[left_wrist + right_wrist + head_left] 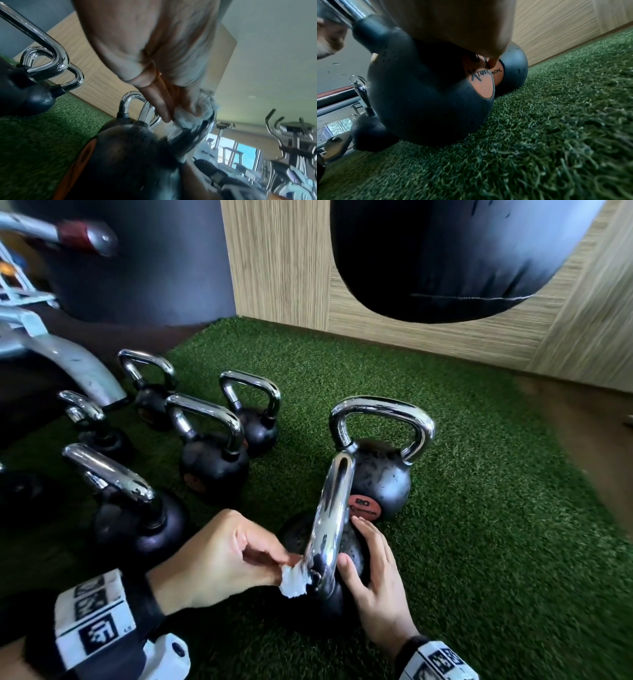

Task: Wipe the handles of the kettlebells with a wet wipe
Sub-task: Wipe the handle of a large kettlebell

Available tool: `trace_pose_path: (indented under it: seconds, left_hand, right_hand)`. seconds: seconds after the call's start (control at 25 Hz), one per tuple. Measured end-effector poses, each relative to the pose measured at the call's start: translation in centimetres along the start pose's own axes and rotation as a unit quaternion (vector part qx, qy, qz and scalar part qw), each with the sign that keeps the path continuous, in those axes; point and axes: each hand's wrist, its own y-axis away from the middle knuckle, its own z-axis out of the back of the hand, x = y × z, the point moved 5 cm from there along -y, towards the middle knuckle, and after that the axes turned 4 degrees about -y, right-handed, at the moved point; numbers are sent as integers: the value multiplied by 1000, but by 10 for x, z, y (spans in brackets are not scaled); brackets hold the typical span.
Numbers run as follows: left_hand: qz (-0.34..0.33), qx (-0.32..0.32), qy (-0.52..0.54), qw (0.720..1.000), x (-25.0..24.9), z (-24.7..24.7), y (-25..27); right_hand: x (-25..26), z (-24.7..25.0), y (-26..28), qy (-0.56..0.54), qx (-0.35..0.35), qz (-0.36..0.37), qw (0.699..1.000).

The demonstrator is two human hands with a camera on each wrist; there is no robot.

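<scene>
The nearest black kettlebell [349, 546] stands on the green turf, its chrome handle [330, 522] seen edge-on. My left hand [226, 556] pinches a crumpled white wet wipe [293, 582] against the lower left leg of that handle; the left wrist view shows the wipe [193, 117] bunched under the fingers on the chrome. My right hand [373, 573] rests with straight fingers on the right side of the ball. In the right wrist view the ball [423, 97] and its orange label [481, 82] fill the middle.
A kettlebell marked 20 [376, 470] stands just behind. Several smaller kettlebells [212, 453] sit in rows to the left. A grey machine leg [78, 371] crosses at far left. A black punching bag [462, 258] hangs above. A wood-panelled wall [281, 261] bounds the turf [496, 542].
</scene>
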Motion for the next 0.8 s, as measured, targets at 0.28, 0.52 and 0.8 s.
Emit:
trace_pose_path:
  seconds: [0.28, 0.52, 0.8]
  left_hand:
    - [-108, -28, -162, 980, 20, -18, 3]
    - [-84, -171, -72, 979, -4, 24, -2]
    - [-155, -186, -40, 969, -71, 30, -19]
  right_hand:
    - [15, 13, -9, 7, 9, -34, 999]
    - [98, 67, -43, -44, -38, 22, 998]
    - [170, 67, -51, -89, 78, 113, 987]
